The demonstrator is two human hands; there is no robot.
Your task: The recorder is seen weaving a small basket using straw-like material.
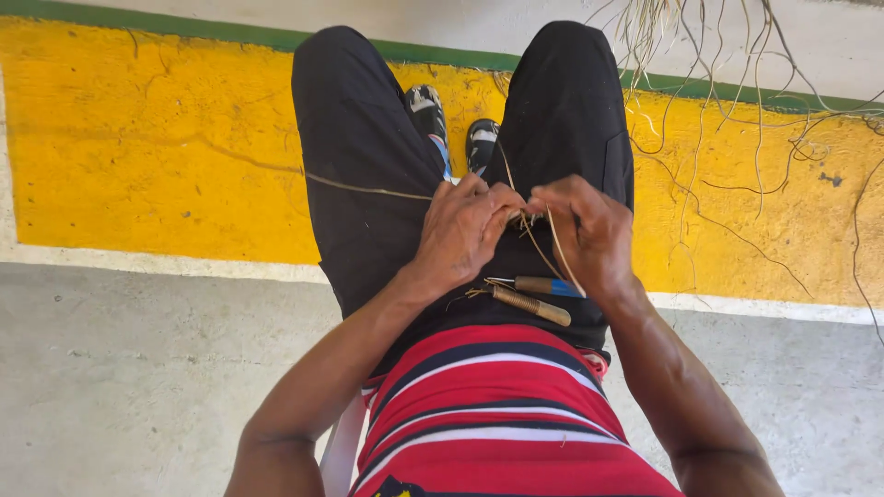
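Over my lap, my left hand [465,230] and my right hand [589,230] both pinch thin tan plant-fibre strips [534,241] where they meet between the fingers. One strand [368,190] runs left from my left hand across my black trouser leg [359,166]. Other strips trail down beside my right hand. Two slim tools lie in my lap just below the hands: one with a wrapped brown handle [529,305], one with a blue band [545,286]. What the fingertips hold is partly hidden.
I sit with my knees apart, in a red, white and dark striped shirt [497,414]. My shoes [451,129] rest on a yellow painted floor band [157,138]. Loose dry fibres [737,110] spread at the upper right. Grey concrete [138,368] lies nearer me.
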